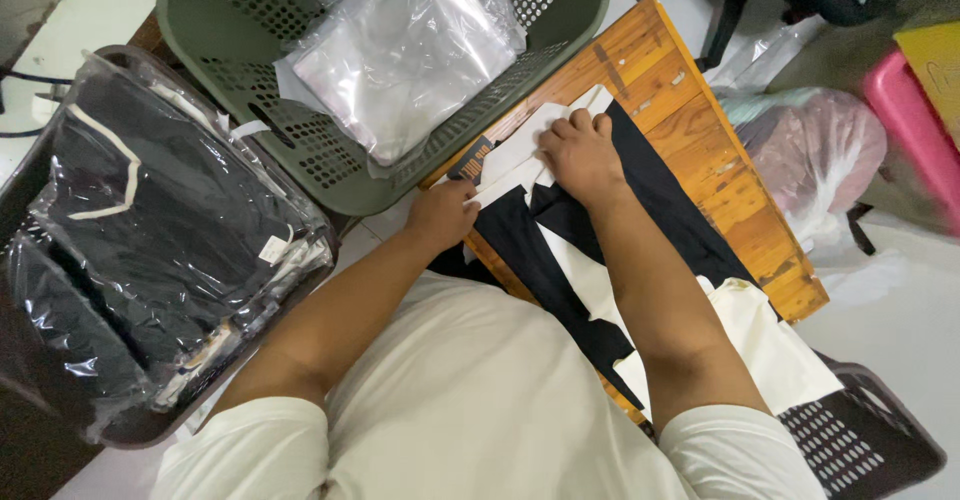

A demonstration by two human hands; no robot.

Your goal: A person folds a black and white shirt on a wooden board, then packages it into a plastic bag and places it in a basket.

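Observation:
A black and white garment (560, 230) lies spread on a narrow wooden table (690, 120). My right hand (580, 155) presses flat on its white upper part, fingers together, palm down. My left hand (442, 212) grips the garment's edge at the table's left side, next to a small dark tag (470, 160). The garment's lower end hangs toward my lap.
A green perforated basket (250, 50) beyond the table holds clear plastic bags (410, 50). A dark bin (150, 230) on the left holds bagged black garments. Cream cloth (770, 340) lies over a dark basket (860, 440) at right. Pink plastic bag (810, 150) and pink tub (915, 120) stand on the floor.

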